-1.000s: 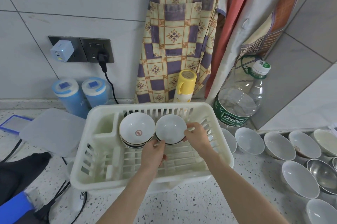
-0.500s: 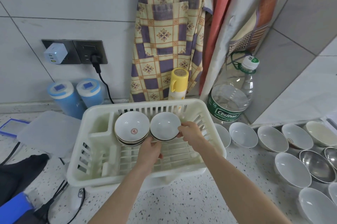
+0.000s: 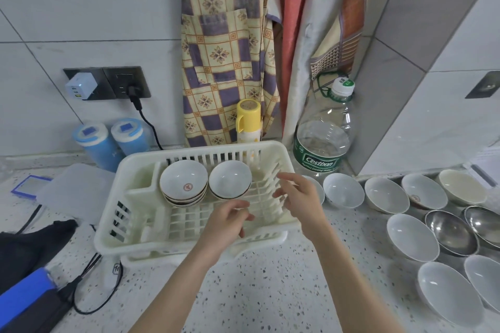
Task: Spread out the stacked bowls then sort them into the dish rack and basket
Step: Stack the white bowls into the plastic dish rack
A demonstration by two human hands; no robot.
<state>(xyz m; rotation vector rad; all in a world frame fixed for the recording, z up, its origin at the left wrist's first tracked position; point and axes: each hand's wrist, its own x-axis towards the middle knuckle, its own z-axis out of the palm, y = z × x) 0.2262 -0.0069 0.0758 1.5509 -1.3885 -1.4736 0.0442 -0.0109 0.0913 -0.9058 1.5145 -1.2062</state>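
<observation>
Bowls (image 3: 387, 195) lie spread in rows on the counter (image 3: 270, 292) to the right of the white dish rack (image 3: 113, 227), white ones mixed with a few steel ones (image 3: 450, 232). Two groups already stand tilted in the rack's back slots: a nested set with a red mark (image 3: 184, 186) and a plain white one (image 3: 230, 179) just beside it.

Both our hands hover over the rack with fingers loose and holding nothing: the left hand (image 3: 226, 220) over the grid floor, the right hand (image 3: 297, 197) near the rack's right wall.

We judge the step in hand to be fetching the next bowl. We would send the right hand to the nearest white bowl (image 3: 343, 189), pinch its rim with thumb inside, and lift it clear of its neighbours, which sit very close together. Then we would stand it on edge in front of the plain white one, leaning the same way, and steady it with the left hand. No basket is in view, so we cannot say where the steel bowls go.
</observation>
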